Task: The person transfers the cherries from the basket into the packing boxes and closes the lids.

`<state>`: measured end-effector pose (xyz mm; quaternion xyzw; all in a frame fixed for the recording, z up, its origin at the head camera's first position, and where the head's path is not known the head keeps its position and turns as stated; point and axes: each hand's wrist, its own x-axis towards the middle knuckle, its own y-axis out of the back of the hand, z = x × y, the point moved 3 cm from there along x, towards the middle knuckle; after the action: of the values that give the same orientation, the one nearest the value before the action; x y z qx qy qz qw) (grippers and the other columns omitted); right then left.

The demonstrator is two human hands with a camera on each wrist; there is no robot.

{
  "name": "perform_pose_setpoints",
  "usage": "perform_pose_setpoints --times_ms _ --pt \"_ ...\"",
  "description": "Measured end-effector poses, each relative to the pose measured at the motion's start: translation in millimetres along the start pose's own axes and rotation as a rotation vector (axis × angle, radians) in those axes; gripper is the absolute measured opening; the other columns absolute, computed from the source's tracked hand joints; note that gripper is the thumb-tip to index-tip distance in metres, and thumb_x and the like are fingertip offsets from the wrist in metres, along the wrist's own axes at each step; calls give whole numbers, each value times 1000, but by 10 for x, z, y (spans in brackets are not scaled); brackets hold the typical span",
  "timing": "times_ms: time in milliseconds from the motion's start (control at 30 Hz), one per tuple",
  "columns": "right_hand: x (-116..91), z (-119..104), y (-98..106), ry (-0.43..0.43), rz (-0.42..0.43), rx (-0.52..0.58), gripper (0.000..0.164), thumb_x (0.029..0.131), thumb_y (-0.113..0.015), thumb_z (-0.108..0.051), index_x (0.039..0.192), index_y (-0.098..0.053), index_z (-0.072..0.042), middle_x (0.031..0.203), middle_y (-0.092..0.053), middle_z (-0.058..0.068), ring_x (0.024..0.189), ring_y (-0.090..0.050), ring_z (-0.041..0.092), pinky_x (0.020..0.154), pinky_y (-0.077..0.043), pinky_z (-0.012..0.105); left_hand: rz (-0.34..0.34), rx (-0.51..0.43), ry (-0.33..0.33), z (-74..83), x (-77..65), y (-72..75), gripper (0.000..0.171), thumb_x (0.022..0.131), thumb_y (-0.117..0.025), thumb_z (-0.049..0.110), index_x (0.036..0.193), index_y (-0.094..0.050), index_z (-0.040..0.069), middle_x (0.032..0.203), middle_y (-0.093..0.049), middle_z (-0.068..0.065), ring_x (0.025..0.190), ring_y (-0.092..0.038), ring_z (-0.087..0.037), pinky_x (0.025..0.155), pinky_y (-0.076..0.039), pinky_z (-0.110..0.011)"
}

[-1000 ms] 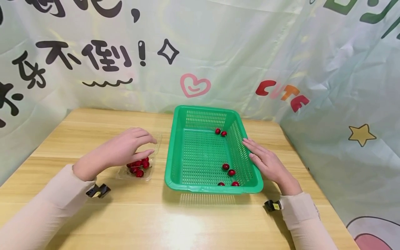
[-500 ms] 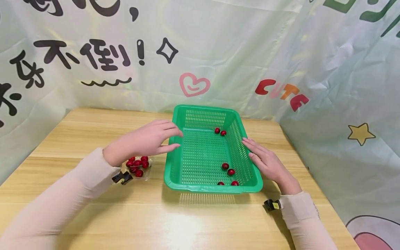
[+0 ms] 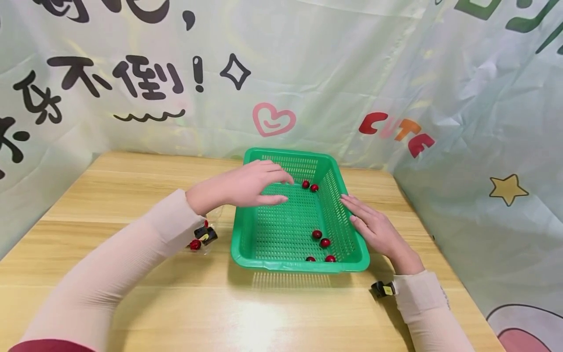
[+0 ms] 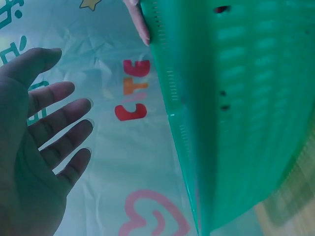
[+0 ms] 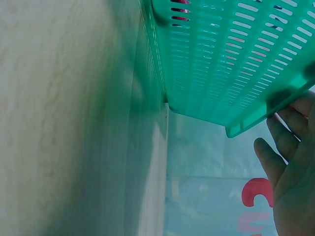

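My left hand (image 3: pixel 251 186) hovers over the left part of a green plastic basket (image 3: pixel 301 267). Its fingers are loosely bent with thumb apart, and the left wrist view shows no object in the palm (image 4: pixel 34 162). On the basket's right rim rests my right hand (image 3: pixel 374 225), fingers nearly straight; in the right wrist view its fingertips (image 5: pixel 295 120) touch the rim. Inside the basket lie several red cherries: two at the back right, others such as this cherry (image 3: pixel 325 243) toward the front. More cherries (image 3: pixel 195 244) sit in a clear plastic box (image 3: pixel 205 251), mostly hidden under my left forearm.
The wooden table (image 3: pixel 246 318) carries basket and box. A pale printed cloth (image 3: pixel 330 73) hangs behind the table and along its sides. Small black wrist cameras (image 3: pixel 205 235) are strapped to both cuffs.
My left hand has moved right, from above the clear box to over the basket, its forearm now covering most of the box. My right hand and the cherries in the basket stay put.
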<state>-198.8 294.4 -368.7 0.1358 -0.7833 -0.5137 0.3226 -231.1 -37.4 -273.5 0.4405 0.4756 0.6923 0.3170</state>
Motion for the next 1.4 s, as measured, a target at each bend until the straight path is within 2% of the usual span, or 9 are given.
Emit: perform_pose_setpoints --times_ms 133,333,500,667,833,1000,1067,1233,1400 --pt "9 -1 3 7 1 2 48 103 -48 -18 150 -41 -16 155 -36 2 142 -32 23 111 -31 43 -37 -48 38 -6 155 12 47 97 -58 43 132 -58 12 122 -60 -1 114 -51 -20 101 -37 -40" --pt "9 5 4 7 3 5 48 103 -48 -17 150 -41 -16 155 -36 1 142 -32 24 112 -30 41 -139 -84 131 -23 369 -25 58 98 -48 56 142 -50 18 140 -51 3 130 -43 -18 109 -32 -40" --pt "0 5 -5 -1 -1 11 48 103 -48 -17 150 -41 -16 155 -36 1 143 -31 22 109 -32 47 -190 -124 173 -22 538 -97 66 96 -42 64 146 -45 21 146 -44 4 137 -36 -17 112 -29 -40" --pt "0 6 -8 -5 0 16 48 103 -48 -17 150 -41 -16 155 -36 1 142 -31 23 106 -34 53 -240 -140 205 -42 691 -237 70 93 -44 67 148 -40 24 141 -48 5 131 -41 -15 110 -31 -37" --pt "0 10 -13 -10 -8 14 48 103 -48 -17 150 -40 -16 155 -36 1 142 -31 24 106 -34 54 -279 -142 200 -42 812 -416 72 93 -44 68 149 -40 22 140 -49 4 133 -40 -16 112 -29 -38" --pt "0 11 -15 -21 -11 13 48 103 -48 -18 150 -41 -16 154 -37 1 142 -32 24 105 -34 56 -325 -173 186 -25 909 -593 70 94 -44 65 146 -43 19 129 -54 3 120 -49 -14 105 -36 -34" --pt "1 3 -10 -20 -10 16 48 103 -48 -18 150 -42 -16 154 -37 1 142 -32 24 104 -35 57 -354 -180 186 -22 937 -664 68 95 -45 63 146 -43 18 129 -54 0 120 -50 -16 102 -38 -34" --pt "2 -9 0 -13 -7 26 48 102 -49 -18 150 -42 -17 155 -36 1 142 -31 23 102 -36 59 -423 -161 170 -40 1000 -844 70 94 -47 63 146 -43 17 135 -53 -4 125 -49 -20 105 -37 -37" --pt "2 7 -2 -12 -8 25 48 103 -49 -17 150 -41 -17 155 -36 1 142 -31 24 102 -36 59 -481 -121 142 -17 1035 -993 73 92 -49 65 148 -42 17 138 -50 -3 125 -48 -16 105 -37 -33"
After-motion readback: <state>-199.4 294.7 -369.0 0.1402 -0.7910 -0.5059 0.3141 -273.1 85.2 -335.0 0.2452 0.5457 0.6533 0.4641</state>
